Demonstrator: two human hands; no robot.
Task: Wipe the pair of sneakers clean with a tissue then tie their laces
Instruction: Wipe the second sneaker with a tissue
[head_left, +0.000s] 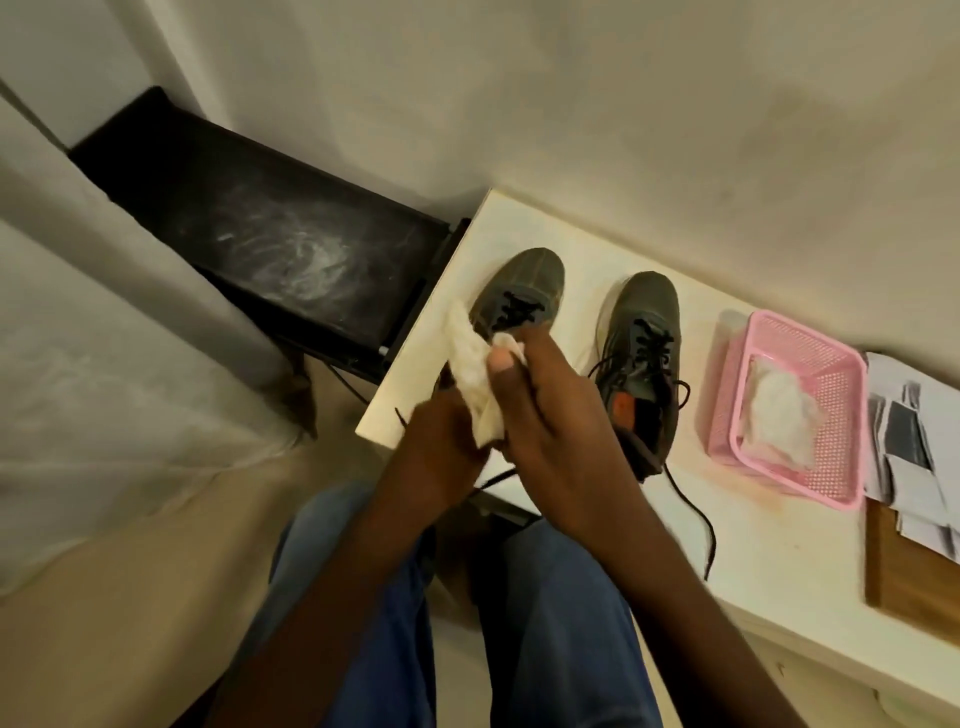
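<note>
Two grey sneakers with black laces stand on the white table (613, 499), toes pointing away from me. My right hand (550, 415) pinches a crumpled white tissue (470, 358) between thumb and fingers and holds it against the side of the left sneaker (524, 286). My left hand (441, 447) grips that sneaker's heel end, just under the tissue, and hides the rear of the shoe. The right sneaker (644, 332) stands free beside my hands, with an orange patch inside. Its laces are untied and trail toward the table's front edge.
A pink plastic basket (831, 483) with white tissue in it stands right of the sneakers. Printed papers (904, 431) lie on a wooden board (904, 582) at the far right. A black dusty stand (260, 228) sits left of the table, against the wall.
</note>
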